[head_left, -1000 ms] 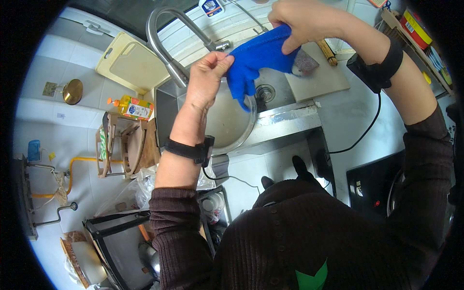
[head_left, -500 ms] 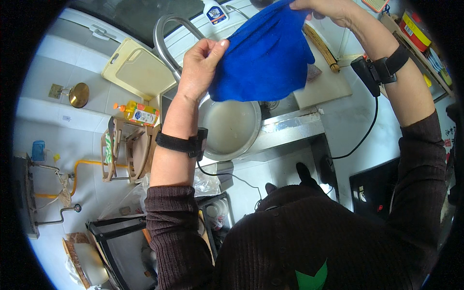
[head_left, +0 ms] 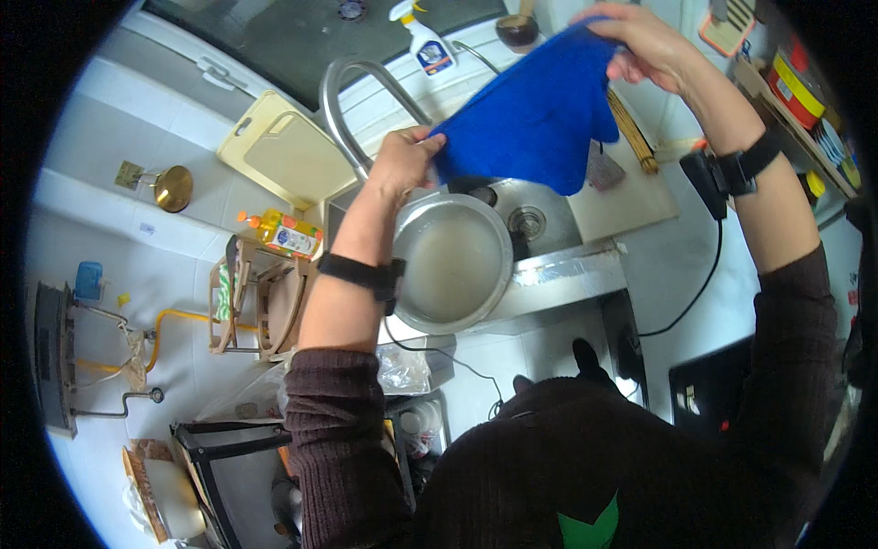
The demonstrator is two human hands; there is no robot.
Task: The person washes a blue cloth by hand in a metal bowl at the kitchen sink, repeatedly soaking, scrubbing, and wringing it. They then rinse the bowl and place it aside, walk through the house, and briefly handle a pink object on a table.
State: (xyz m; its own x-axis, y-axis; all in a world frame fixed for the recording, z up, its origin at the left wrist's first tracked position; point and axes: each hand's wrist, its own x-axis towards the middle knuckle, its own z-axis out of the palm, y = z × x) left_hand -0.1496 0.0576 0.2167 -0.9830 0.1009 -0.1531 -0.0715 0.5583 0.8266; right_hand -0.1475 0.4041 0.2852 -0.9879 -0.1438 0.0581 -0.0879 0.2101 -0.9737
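Cloth now less bunched

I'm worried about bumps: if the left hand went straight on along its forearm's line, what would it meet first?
Besides the blue cloth it holds, the left hand would probably meet the curved metal faucet; depth is unclear, so it might pass over it instead.

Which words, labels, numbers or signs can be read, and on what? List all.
None is legible.
White spray bottle: label too small to read.
Yellow bottle: label too small.
Red-and-yellow tub: print blurred.
Black cooktop: marks too small.
Blue cloth: no lettering visible.
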